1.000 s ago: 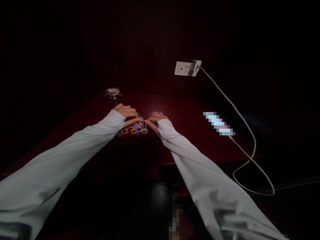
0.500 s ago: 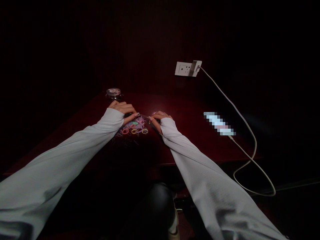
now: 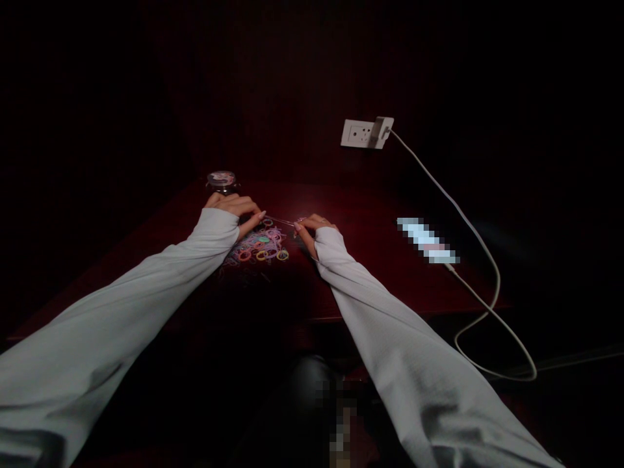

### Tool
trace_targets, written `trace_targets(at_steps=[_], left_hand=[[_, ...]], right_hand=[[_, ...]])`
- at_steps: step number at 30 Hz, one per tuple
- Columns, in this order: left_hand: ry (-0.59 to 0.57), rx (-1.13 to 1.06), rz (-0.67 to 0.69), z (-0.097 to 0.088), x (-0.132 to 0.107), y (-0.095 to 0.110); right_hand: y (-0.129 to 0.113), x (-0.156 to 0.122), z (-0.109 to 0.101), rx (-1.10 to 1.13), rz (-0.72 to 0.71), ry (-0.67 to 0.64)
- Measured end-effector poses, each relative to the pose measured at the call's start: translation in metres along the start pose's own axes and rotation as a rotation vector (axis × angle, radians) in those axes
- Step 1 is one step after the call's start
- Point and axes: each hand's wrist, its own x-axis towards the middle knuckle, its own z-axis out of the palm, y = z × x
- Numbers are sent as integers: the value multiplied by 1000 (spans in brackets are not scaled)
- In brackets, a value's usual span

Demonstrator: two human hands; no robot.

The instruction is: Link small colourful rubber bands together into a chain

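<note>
A thin, pale elastic band (image 3: 279, 221) is stretched between my two hands above the table. My left hand (image 3: 237, 208) pinches its left end between thumb and forefinger. At the other end, my right hand (image 3: 312, 229) grips it with thumb and fingers; a small pinkish bit shows by those fingertips, too small to name. Below and between the hands lies a heap of small coloured hair ties (image 3: 260, 247), in purple, pink, yellow, orange and green. Part of the heap is hidden by my left hand and sleeve.
A round jar with a patterned lid (image 3: 221, 177) stands behind my left hand on the dark red table (image 3: 370, 286). To the right lies a blurred bright phone (image 3: 426, 240) on a white cable (image 3: 458, 211), running to a plug in the wall socket (image 3: 358, 134).
My left hand has moved slightly left and up, and my right hand slightly right. The gap between them is wider, and the band is stretched longer.
</note>
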Motion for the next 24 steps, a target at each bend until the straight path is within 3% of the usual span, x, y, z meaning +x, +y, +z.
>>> trace_targets(at_steps=[15,19,24], left_hand=[[20,-17,67,10,-1,7],[-23,-42,111,6,-1,9],[-30,-74,53,-2,0,3]], right_hand=[[3,1,10,10,-35,-9],[2,2,14,-21,-34,-3],[8,2,11,19,-63,-30]])
